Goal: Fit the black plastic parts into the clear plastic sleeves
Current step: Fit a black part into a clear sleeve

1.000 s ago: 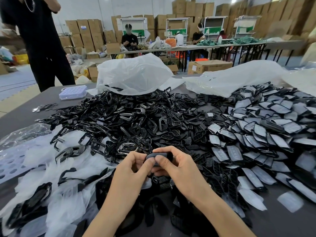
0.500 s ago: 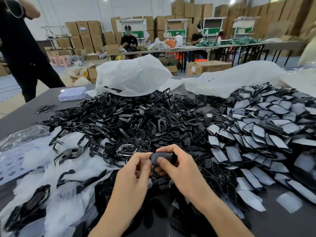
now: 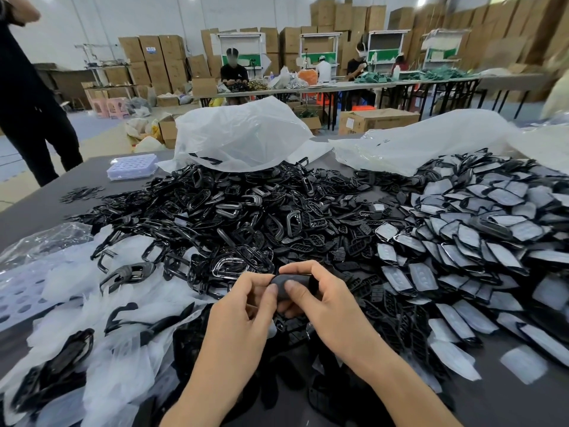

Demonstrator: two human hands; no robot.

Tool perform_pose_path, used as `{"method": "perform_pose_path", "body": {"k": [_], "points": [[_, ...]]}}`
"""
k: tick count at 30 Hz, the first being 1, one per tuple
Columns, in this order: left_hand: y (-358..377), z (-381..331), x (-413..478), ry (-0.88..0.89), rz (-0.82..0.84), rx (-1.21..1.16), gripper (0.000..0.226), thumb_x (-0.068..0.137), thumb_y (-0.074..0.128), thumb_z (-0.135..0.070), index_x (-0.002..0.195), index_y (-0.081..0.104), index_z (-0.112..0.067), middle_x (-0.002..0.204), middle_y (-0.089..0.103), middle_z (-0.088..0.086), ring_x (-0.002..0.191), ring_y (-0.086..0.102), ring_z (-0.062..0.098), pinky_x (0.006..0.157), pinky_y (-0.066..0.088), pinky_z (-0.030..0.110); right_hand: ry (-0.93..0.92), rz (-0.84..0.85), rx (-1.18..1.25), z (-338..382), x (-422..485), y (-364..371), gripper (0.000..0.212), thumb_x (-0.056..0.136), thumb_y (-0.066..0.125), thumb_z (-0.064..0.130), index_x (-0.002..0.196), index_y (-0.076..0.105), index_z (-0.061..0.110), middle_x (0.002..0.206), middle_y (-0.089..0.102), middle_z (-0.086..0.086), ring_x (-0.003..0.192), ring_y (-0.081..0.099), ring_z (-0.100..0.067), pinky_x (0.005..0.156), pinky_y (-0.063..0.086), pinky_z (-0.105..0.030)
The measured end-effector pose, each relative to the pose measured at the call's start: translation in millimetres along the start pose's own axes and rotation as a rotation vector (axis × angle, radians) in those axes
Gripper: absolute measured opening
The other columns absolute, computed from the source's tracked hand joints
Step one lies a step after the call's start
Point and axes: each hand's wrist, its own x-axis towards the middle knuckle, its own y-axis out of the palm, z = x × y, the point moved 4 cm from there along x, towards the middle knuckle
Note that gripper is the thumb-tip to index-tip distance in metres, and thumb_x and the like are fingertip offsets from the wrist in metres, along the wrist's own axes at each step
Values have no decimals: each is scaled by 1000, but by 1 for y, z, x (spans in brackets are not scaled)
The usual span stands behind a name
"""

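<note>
From the head camera, my left hand and right hand both pinch one black plastic part, which has turned since a moment ago to show a greyer, filmed face; I judge it nearly sleeved. Piles crowd all sides; bare table lies near-right.

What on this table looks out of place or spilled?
Nothing looks damaged. The black parts lie in one loose heap across the table, and a few black rings lie apart near the clear tray. Both hands, left hand and right hand, grip one black part normally.
</note>
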Motion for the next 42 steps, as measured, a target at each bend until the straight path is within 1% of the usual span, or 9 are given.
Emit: {"method": "perform_pose_path", "body": {"k": [5,14,19,24,28,30,36,40,42], "points": [[-3,5,2,-18,-57,8,18,97,58,-25,91,60,-41,79,71,-12,66,66,10,59,49,17,57,-34,201,-8,4,-1,21,105,53,12,116,67,22,104,77,-12,88,76,-26,77,59,-26],[-4,7,4,-8,-41,-49,14,96,58,-28,92,62,-41,80,70,-5,72,64,17,69,52,32,133,-31,443,-10,8,1,20,97,58,23,101,78,23,103,76,-17,83,75,-24,72,59,-26],[-4,4,2,23,-19,-44,16,96,59,-27,93,63,-42,79,71,-9,72,66,11,68,53,26,157,-30,469,-10,7,1,24,101,60,12,92,79,23,94,76,-15,76,74,-22,67,59,-25],[-3,-2,0,62,8,-26,21,97,60,-24,92,62,-45,76,70,-13,67,65,8,59,50,12,181,-18,476,-8,7,-1,18,96,66,11,89,78,22,89,75,-11,72,73,-20,64,58,-24],[-2,-5,-1,84,26,-20,11,91,55,-43,95,64,-48,79,70,-9,69,66,13,60,51,17,196,14,446,-7,7,0,9,85,73,19,84,78,26,84,75,-9,70,72,-18,64,57,-24],[-1,-6,-2,105,44,8,17,89,50,-48,98,64,-50,81,71,-10,73,67,14,63,52,22,197,31,427,-8,6,1,6,83,76,21,83,78,26,84,75,-8,69,71,-17,63,57,-24],[-2,-4,-2,145,48,138,25,100,55,-22,106,66,-44,90,71,-21,85,68,7,70,47,10,171,59,335,-8,5,-1,8,74,79,33,81,75,30,84,76,-9,73,73,-19,66,57,-25],[-2,-7,-3,223,27,213,27,102,53,-21,108,64,-44,93,68,-25,90,65,0,76,43,7,144,49,229,-6,3,-3,11,76,78,34,83,72,29,86,76,-8,76,72,-21,67,56,-27],[-2,-8,-3,257,19,241,23,100,50,-24,111,67,-37,95,66,-26,92,63,-4,77,41,4,142,53,197,-5,2,-4,10,77,77,34,82,70,30,85,76,-6,76,72,-20,66,56,-26]]}}
